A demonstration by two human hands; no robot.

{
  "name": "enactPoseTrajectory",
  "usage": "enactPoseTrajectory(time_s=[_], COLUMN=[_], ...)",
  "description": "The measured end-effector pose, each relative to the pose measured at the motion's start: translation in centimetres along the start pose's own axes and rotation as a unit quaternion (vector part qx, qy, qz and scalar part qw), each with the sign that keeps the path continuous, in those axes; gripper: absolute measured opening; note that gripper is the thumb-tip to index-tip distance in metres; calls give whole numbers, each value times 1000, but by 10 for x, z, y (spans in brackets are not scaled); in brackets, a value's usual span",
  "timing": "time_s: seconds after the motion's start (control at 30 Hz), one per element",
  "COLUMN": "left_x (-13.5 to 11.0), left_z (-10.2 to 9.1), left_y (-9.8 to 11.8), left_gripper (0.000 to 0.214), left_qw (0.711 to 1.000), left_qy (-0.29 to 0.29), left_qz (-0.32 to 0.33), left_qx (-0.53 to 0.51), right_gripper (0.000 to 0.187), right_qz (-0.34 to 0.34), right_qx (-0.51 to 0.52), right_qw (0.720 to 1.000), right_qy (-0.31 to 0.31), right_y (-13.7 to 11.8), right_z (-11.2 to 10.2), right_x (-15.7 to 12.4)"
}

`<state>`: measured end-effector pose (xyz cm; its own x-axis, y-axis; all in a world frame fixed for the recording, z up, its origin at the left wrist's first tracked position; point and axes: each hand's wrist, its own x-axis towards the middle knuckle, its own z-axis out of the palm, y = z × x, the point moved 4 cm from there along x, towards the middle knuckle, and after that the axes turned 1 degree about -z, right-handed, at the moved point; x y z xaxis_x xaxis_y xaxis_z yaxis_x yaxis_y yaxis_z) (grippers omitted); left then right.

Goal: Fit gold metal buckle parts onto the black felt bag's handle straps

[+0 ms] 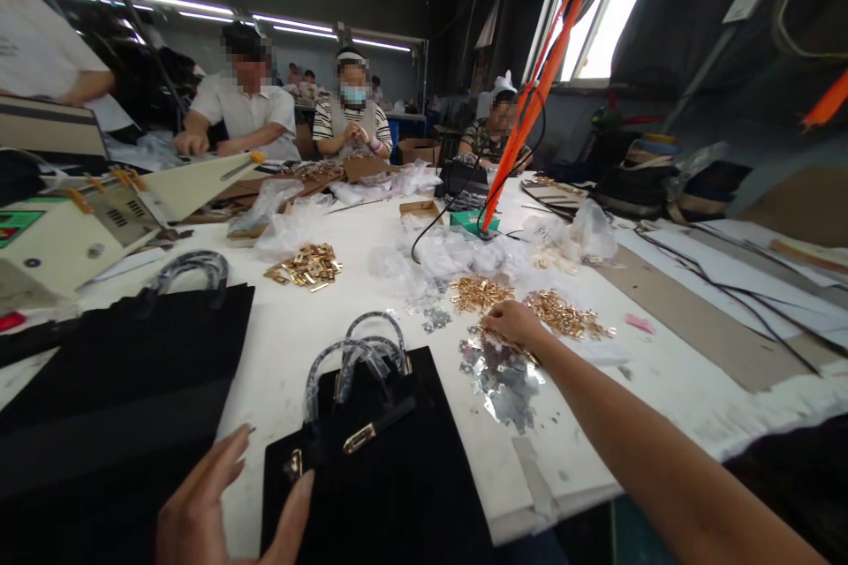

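A black handbag (397,468) with plastic-wrapped handles (358,353) stands in front of me. It has gold-coloured fittings and a short strap with a gold clasp (359,439). My left hand (225,503) is at its left edge, thumb and fingers spread apart, the thumb in front of the bag. Whether the thumb presses on it I cannot tell. Farther off, my right hand (513,324) reaches down between piles of small gold metal pieces (570,315), fingers drawn together; its fingertips are partly hidden. Just below it lies a heap of thin silver plates (507,380).
Other black bags (132,380) lie at left beside a cream machine (72,238). Gold clasps (308,267) form another pile. Clear plastic bags (457,252) and an orange hanging strap (530,106) are mid-table. Long boards (702,309) lie right. Several people (351,115) work across the table.
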<state>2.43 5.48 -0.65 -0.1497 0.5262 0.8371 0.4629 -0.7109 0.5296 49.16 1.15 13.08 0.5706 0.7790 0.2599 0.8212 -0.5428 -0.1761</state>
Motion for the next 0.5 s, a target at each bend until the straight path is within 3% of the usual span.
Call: enactPoseTrajectory(time_s=[0.07,0.1,0.17,0.27,0.33,0.43,0.5], left_x=[5,5,6,8,10,14,17], left_z=[0,5,18,40,49,55,55], left_y=[34,45,56,51,45,43,46], left_gripper=[55,47,41,38,32,18,17], left_qw=[990,980,964,944,929,909,906], left_qy=[-38,-89,-174,-284,-349,-401,-401], left_qz=[134,174,199,167,123,106,121], left_qx=[-26,-38,-33,5,26,54,59], right_gripper=[28,27,24,20,23,26,31], right_qz=[30,39,44,26,2,-93,-164], right_qx=[-26,-40,-63,-77,-57,115,239], right_qw=[999,998,997,997,997,980,955], right_qy=[0,-3,-15,-10,54,133,69], right_y=[-5,-8,-16,-27,-34,-54,-77], right_z=[0,0,-3,-14,-23,-20,4], right_x=[4,6,7,2,-11,-56,-99])
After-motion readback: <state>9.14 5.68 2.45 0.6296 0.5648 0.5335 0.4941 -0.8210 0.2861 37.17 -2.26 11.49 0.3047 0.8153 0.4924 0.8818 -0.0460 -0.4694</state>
